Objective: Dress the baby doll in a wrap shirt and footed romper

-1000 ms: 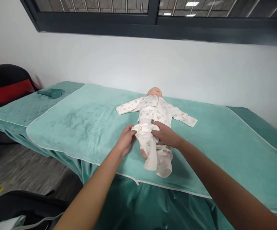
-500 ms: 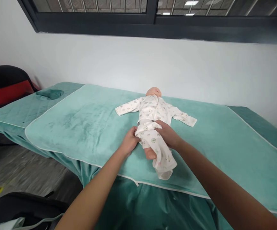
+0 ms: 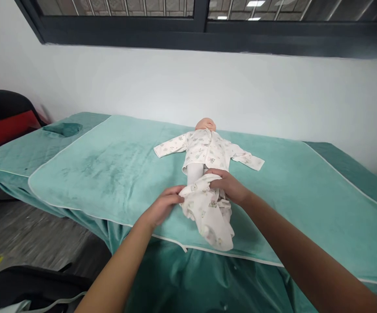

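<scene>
A baby doll [image 3: 203, 145] lies on its back on a teal towel [image 3: 110, 174], head toward the wall, arms spread, wearing a white printed top. White printed trousers [image 3: 209, 213] are bunched low over its legs, and a pale layer shows at the waist. My left hand [image 3: 162, 206] pinches the waistband on the left side. My right hand [image 3: 227, 186] grips the waistband on the right. The doll's feet are hidden inside the cloth.
The towel covers a teal padded table [image 3: 208, 278] against a white wall under a dark-framed window. A face hole [image 3: 63, 128] sits at the table's left end. A black and red chair [image 3: 2, 121] stands at far left. Floor lies below left.
Both hands have pulled the trousers' waistband down from the doll's waist toward me; the cloth now bunches lower over the legs, and the bare foot seen earlier is covered.
</scene>
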`<state>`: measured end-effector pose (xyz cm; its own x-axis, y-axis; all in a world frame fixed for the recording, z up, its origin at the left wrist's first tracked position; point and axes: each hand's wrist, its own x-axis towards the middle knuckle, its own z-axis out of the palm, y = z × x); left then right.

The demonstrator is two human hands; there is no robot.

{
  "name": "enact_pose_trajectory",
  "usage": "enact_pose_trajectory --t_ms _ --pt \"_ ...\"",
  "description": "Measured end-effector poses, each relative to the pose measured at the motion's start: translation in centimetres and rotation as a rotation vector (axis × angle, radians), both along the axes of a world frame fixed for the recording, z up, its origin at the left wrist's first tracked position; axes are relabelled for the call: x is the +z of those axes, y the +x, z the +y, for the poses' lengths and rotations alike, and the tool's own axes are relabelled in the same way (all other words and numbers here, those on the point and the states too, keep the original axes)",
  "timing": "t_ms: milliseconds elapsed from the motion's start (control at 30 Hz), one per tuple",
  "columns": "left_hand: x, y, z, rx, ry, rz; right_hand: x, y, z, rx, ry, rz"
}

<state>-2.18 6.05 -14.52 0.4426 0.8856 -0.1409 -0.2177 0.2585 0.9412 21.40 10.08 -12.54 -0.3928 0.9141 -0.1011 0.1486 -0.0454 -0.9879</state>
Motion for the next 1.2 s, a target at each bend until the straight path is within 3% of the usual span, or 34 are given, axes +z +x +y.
enact_pose_trajectory --t_ms 100,167,267,400,533,667,767,833,900,1000,1100,1200 --pt "1.3 -0.2 -1.2 -0.132 0.041 0.197 0.1 0.9 0.3 0.154 -0.072 0.087" --pt "1.6 0.4 -1.4 -0.023 0.066 0.201 0.5 1.4 0.4 0.261 -0.115 0.117" --pt "1.4 1.6 -1.2 0.248 0.059 0.077 1.5 1.8 0.5 0.389 -0.182 0.063" --pt "1.1 3.0 -0.5 0.357 -0.013 -0.043 3.0 1.3 0.5 0.529 -0.176 -0.205" --pt "1.0 3.5 -0.4 0.326 -0.101 -0.142 3.2 0.2 0.7 0.401 -0.136 -0.086" --pt "0.4 3.1 -0.7 0.244 -0.203 -0.173 2.2 -1.0 1.0 0.183 -0.167 0.161" --pt "-0.2 2.7 -0.8 0.17 -0.209 -0.235 1.7 -1.8 1.0 0.101 -0.156 0.183" --pt "-0.5 2.5 -0.6 0.174 -0.172 -0.258 1.7 -1.9 1.0 0.109 -0.141 0.112" --pt "-0.6 2.4 -0.4 0.264 -0.137 -0.281 2.1 -1.8 0.9 0.169 -0.126 0.009" --pt "-0.3 2.6 -0.1 0.408 -0.12 -0.325 3.0 -1.2 0.9 0.361 -0.113 -0.121" --pt "0.0 3.0 -0.1 0.402 -0.157 -0.311 3.3 -0.7 0.8 0.547 -0.138 -0.14" --pt "0.1 3.4 -0.5 0.376 -0.208 -0.279 2.7 -0.4 0.8 0.447 -0.147 -0.014"
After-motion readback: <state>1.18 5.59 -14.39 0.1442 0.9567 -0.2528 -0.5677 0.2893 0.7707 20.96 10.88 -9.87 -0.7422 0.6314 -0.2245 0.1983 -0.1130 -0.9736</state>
